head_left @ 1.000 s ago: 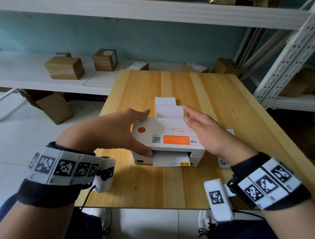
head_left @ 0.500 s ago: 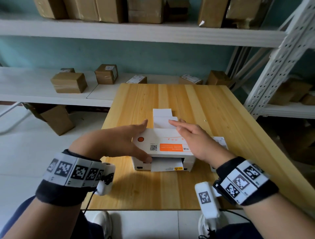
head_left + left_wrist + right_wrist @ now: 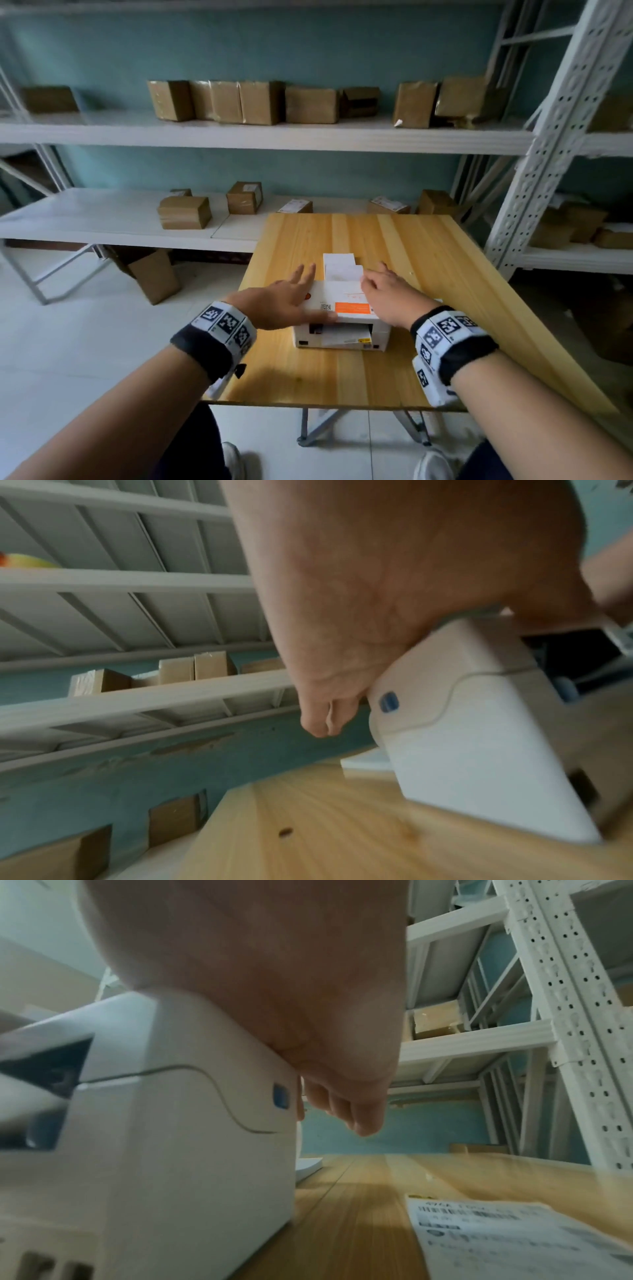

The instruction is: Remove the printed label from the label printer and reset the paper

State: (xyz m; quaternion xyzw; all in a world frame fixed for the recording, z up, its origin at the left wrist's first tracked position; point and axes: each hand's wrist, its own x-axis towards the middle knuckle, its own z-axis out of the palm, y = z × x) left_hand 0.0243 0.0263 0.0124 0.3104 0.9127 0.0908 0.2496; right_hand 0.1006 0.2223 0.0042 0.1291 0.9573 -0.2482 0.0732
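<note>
Both hands flat on label printer (image 3: 342, 310), fingers (image 3: 303, 275) straight

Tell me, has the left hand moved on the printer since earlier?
Yes. The left hand slid right across the printer, partly covering its orange button.

I'm looking into a small parcel stockroom or shipping room. White perforated-steel shelving (image 3: 534, 164) runs along a teal wall (image 3: 308, 51), and its boards carry rows of taped brown cardboard boxes (image 3: 246, 102), several with shipping labels stuck on top. Another open carton (image 3: 154, 274) sits on the pale tiled floor (image 3: 68, 342) under the lowest shelf. In front of me stands a folding wooden table (image 3: 428, 274) with a white label printer (image 3: 342, 320) on it, and a printed waybill with barcodes (image 3: 514, 1231) lies beside that.
</note>
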